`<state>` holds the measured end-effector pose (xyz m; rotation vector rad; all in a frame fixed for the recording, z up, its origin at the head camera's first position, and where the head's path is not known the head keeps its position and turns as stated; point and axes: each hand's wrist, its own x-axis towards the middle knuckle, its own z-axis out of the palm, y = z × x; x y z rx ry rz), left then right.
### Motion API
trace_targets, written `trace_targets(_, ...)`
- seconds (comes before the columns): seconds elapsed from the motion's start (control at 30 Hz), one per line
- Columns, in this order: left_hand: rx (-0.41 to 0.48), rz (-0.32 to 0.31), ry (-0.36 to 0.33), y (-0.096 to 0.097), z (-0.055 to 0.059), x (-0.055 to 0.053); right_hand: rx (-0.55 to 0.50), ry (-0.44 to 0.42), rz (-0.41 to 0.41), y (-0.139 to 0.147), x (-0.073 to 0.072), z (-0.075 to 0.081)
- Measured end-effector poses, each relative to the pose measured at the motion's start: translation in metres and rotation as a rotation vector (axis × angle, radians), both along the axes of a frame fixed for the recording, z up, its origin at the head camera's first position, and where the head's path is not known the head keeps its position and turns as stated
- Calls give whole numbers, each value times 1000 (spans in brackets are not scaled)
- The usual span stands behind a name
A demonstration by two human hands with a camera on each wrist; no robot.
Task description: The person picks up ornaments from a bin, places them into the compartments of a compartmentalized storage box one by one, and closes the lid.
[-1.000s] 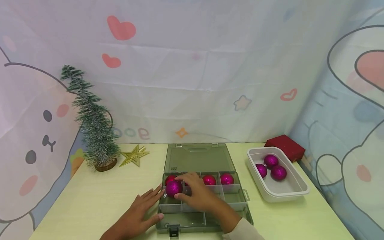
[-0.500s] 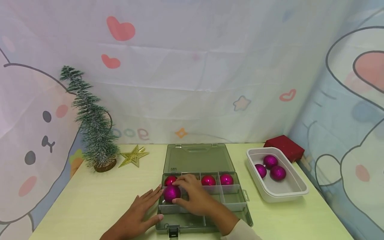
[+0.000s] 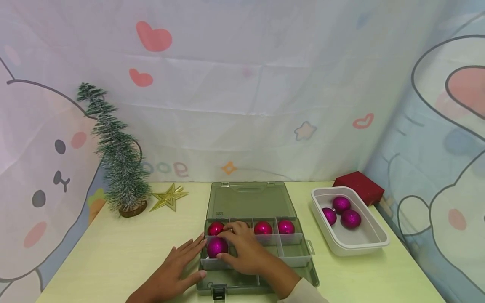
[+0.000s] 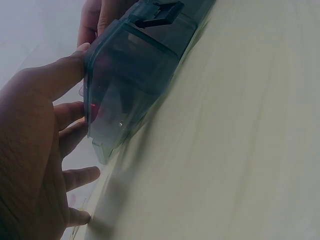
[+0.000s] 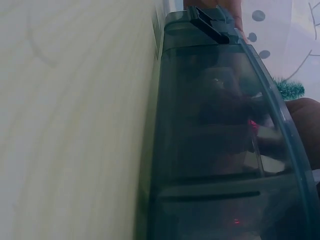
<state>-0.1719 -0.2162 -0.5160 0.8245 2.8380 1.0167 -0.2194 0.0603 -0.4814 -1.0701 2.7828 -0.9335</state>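
A clear grey-green divided box (image 3: 227, 276) lies on the table with its lid (image 3: 250, 201) folded back. My right hand (image 3: 248, 249) holds a glittery purple bauble (image 3: 217, 247) between thumb and fingers, down in the left compartment of the middle row. In the back row are a shiny red bauble (image 3: 215, 229), another red bauble (image 3: 263, 228) and a pink bauble (image 3: 286, 227); the compartment behind my fingers is partly hidden. My left hand (image 3: 176, 266) rests along the box's left side, its fingers spread. The left wrist view shows thumb and fingertips at the box wall (image 4: 135, 65).
At the right stands a white tub (image 3: 363, 240) holding three glittery purple baubles (image 3: 350, 219), with a dark red box (image 3: 360, 187) behind it. A small frosted tree (image 3: 123, 168) and a gold star (image 3: 169, 197) stand at the back left. A printed cloth hangs behind.
My right hand has lowered the purple bauble toward me into the middle-row compartment, uncovering more of the red bauble behind it. The left hand has stayed in place.
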Motion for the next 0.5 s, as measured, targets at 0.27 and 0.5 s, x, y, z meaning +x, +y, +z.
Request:
trace_targets(0.27, 5, 10, -30, -1, -4, -1, -7, -10, 12, 2, 1, 0)
trace_targets(0.5, 5, 9, -14, 0, 0, 1, -39, -16, 12, 5, -1, 5)
